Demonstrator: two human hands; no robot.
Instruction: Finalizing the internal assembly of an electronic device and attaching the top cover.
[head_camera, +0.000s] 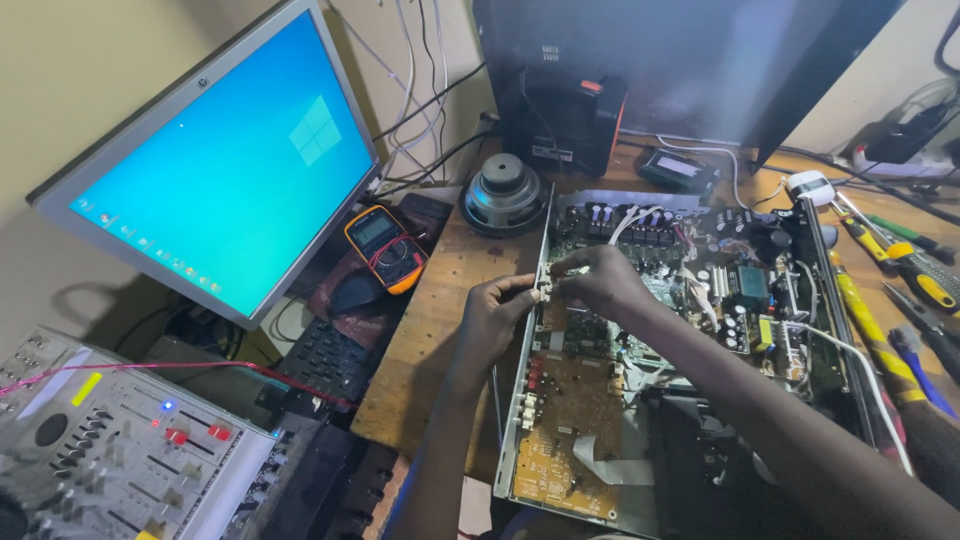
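**Both hands at the left rail of an opened amplifier chassis**

Lower left of frame: audio mixer (110, 440), grey panel with rows of knobs and faders, two red caps, one lit blue dot. A thin red wire (170, 367) runs across above it.

Upper left: flat monitor (225, 160), tilted, screen lit plain blue with small icons down its left side.

Just right of the monitor's lower corner: yellow-and-black multimeter (385, 247) lying flat, red lead looped over it. Below it, a dark keyboard (325, 360) partly under the monitor.

Centre top: loose speaker driver (503, 193), cone facing up, on the wooden tabletop (430, 330). Behind it a black box with an orange corner (565, 115).

Centre: left hand (497, 318) comes up from the bottom edge; fingers curled, thumb and fingertips pinched on a small pale connector (547, 291) at the chassis's left rail. Right hand (600, 278) reaches in from the lower right, fingers bent down, gripping the same spot from above; the two hands touch there. What lies under the right fingers cannot be made out.

Centre to right: the open amplifier chassis (520, 440), lid off, lying flat on the tabletop. Brown circuit board (570, 400) at lower left, dark capacitors (760, 235) at upper right, white wires across the top.

Right edge: yellow-handled screwdrivers (920, 275) lying beside the chassis, a white power strip (925, 160) behind.
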